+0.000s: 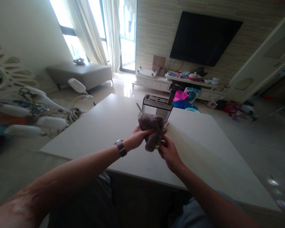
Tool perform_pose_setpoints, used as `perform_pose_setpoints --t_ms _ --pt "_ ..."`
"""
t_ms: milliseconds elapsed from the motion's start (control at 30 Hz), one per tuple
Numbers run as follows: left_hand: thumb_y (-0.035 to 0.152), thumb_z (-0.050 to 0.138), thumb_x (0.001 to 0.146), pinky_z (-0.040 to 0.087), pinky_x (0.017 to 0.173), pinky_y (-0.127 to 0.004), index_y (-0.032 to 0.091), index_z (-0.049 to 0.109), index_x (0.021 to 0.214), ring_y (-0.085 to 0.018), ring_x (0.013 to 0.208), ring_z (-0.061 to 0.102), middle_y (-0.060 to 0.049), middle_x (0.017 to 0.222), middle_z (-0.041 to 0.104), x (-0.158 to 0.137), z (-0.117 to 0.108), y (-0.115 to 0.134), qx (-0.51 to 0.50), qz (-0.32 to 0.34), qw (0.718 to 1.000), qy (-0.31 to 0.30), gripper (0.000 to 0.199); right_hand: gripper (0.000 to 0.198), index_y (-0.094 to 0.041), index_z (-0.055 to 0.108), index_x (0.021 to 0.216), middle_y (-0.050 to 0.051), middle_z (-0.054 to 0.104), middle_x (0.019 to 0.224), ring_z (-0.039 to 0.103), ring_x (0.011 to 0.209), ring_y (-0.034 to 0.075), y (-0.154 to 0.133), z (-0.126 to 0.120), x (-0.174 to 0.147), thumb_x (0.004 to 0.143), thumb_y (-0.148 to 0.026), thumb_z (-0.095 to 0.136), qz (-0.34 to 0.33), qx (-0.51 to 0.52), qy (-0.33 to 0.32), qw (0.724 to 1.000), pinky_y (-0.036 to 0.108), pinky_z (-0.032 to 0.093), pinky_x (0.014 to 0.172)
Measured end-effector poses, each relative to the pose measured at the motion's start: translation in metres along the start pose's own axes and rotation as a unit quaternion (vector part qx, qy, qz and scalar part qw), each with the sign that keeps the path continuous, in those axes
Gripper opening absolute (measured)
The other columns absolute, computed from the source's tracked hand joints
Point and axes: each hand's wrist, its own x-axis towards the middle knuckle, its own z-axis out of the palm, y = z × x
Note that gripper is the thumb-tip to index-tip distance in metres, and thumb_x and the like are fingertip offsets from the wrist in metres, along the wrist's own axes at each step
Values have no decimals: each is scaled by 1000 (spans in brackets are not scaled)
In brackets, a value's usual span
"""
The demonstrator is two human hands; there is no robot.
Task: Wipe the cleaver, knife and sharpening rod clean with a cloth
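A fuzzy grey-brown cloth (152, 123) is bunched in my left hand (139, 136), thumb across its front. From its upper left edge sticks a narrow grey blade (139, 107), which looks like a knife's; the cloth covers its middle. My right hand (170, 154) is closed at the cloth's lower right, around a dark end in line with the blade, seemingly the handle, mostly hidden by my fingers. Just beyond the cloth stands a knife block (156, 101) with clear-looking sides and a dark handle (172, 96) rising at its right.
Both hands are above a white table (97, 126). Behind it are a pink basket (180, 95) and a blue container (181, 104). White lamp shades (23, 130) and cables lie at left. A bench (83, 74), a cluttered TV cabinet (154, 84) and a wall television (204, 38) stand farther back.
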Motion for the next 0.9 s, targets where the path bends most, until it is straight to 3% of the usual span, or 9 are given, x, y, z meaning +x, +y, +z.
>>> perform_pose_setpoints --t_ms 200,367,767,900 --pt "19 93 61 53 99 -40 14 73 104 -24 96 73 -9 100 77 6 1 10 4 22 999 24 48 26 -22 54 80 -10 44 50 31 42 6 -3 -1 1 71 -39 72 10 -21 0 1000 21 17 40" --pt "19 93 60 54 101 -42 13 74 104 -27 99 73 -10 102 78 12 -2 24 -4 34 998 50 49 31 -22 56 79 -8 47 53 36 43 7 -3 -3 0 72 -45 76 15 -32 -12 999 20 19 40" --pt "12 85 66 58 100 -44 11 72 101 -28 102 73 -12 101 78 44 -51 47 -52 118 976 175 37 32 -18 62 83 -6 53 54 39 42 7 2 -6 -6 73 -45 75 16 -73 -42 996 22 26 41" --pt "9 80 70 58 100 -44 13 71 106 -29 105 73 -11 103 78 48 -60 53 -93 122 971 182 38 33 -17 62 81 -6 56 54 39 39 6 0 -6 -7 73 -47 75 29 -66 -63 995 23 24 39"
